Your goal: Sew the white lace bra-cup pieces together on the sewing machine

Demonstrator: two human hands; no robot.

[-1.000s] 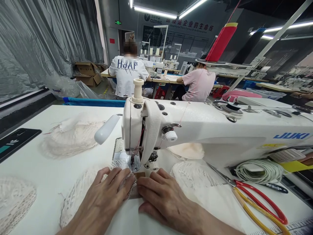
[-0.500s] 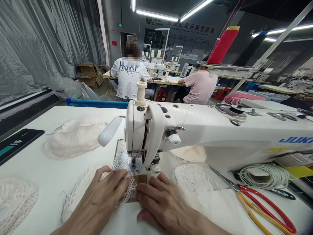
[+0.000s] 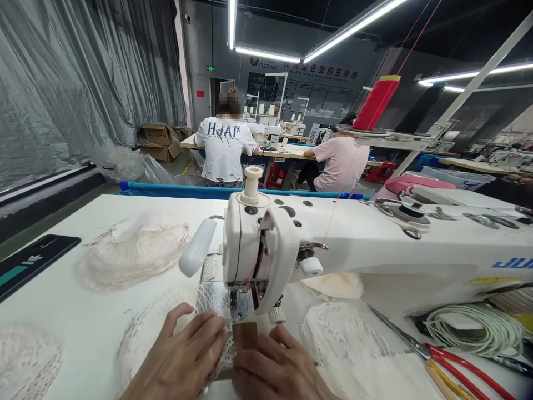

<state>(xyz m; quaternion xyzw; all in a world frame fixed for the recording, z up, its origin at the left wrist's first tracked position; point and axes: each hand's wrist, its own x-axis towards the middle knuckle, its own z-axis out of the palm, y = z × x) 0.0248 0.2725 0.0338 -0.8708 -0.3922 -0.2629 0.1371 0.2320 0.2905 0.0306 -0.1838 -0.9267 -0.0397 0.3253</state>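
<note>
In the lower centre of the frame, the white lace piece (image 3: 154,319) was partly covered by the left hand (image 3: 187,355), its fingers laid close together, while the brown piece (image 3: 245,336) was overlapped by the right hand (image 3: 277,361) with fingers curled; whether anything was pinched beneath either could not be told. The lace could be puckered if it were tugged unevenly, and fingertips could be caught if they were slid under the presser foot (image 3: 234,303), near frame centre.

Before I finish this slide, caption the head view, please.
Left hand on white lace, right hand by a brown piece, at a sewing machine.
</note>
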